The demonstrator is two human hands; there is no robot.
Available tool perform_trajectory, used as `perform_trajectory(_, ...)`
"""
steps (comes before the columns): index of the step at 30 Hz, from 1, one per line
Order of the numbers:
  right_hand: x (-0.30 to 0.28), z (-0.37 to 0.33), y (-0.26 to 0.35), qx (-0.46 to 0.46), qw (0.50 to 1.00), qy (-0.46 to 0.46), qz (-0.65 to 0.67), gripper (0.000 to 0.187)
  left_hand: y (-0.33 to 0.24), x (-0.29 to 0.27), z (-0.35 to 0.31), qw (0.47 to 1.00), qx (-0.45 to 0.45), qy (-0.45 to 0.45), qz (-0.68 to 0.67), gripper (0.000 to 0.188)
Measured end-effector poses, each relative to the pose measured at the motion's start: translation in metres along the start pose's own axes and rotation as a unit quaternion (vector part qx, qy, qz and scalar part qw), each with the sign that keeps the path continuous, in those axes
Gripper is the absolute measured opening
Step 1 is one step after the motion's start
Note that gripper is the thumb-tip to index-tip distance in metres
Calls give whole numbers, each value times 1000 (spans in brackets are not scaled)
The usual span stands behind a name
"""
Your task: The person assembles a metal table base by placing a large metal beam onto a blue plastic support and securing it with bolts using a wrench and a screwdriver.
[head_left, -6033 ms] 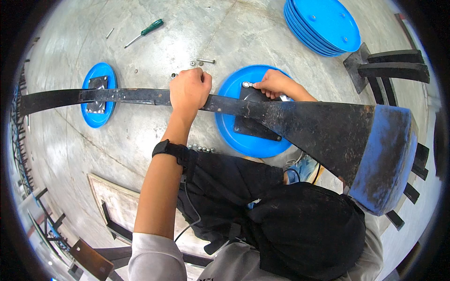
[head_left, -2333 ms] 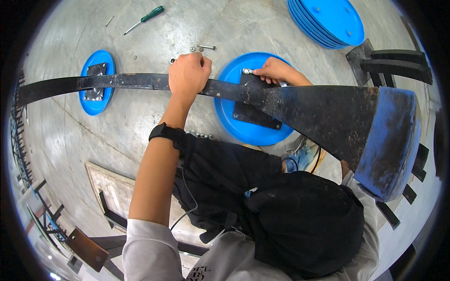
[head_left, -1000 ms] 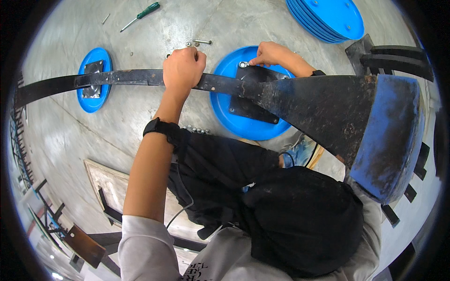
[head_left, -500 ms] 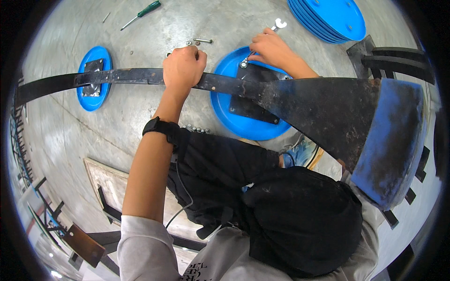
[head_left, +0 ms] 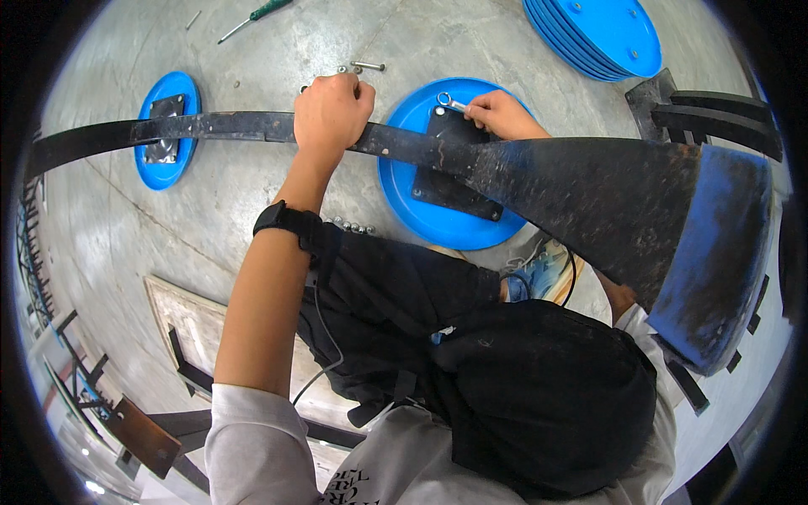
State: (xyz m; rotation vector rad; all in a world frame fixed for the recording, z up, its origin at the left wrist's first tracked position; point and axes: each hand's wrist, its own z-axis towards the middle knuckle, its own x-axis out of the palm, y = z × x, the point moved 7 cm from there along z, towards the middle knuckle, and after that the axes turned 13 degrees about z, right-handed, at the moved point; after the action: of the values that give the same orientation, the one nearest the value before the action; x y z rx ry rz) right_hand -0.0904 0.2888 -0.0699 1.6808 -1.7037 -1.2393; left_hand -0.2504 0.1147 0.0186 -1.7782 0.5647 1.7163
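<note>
My left hand (head_left: 332, 111) is closed round a long dark metal bar (head_left: 244, 126), which widens on the right into a plate (head_left: 598, 181) with a worn blue end piece (head_left: 715, 252). Under the bar lies a round blue disc (head_left: 400, 194) bearing a black metal plate (head_left: 454, 130) with bolts at its corners. In my right hand (head_left: 507, 116), fingers pinched, is a wrench (head_left: 454, 103). Its ring end is beside the bolt at the plate's upper left corner. The wrench's other end is hidden by the hand.
A smaller-looking blue disc (head_left: 181, 172) with a black plate lies left. Blue discs are stacked (head_left: 619, 34) at the upper right, beside a black metal frame (head_left: 715, 118). Loose bolts (head_left: 368, 66), a screwdriver (head_left: 252, 21) and several shiny nuts (head_left: 353, 226) lie on the concrete floor.
The wrench has turned and its ring end has come off the corner bolt. My right hand has moved down and slightly right. My left hand keeps its grip on the bar.
</note>
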Motion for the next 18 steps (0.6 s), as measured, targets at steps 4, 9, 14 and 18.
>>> perform_trajectory(4,12,-6,2,23,998,10,-50,26,3,-2,-1,1000,-1,3,-12,29)
perform_trajectory(9,12,-4,-7,69,996,-24,-43,31,5,-3,-2,1000,-1,-3,-15,28)
perform_trajectory(14,-5,0,-17,132,987,-44,-77,32,2,-2,0,1000,2,3,-15,29)
perform_trajectory(18,-18,16,17,-21,965,-73,-250,31,2,-3,-1,1000,6,-2,9,28)
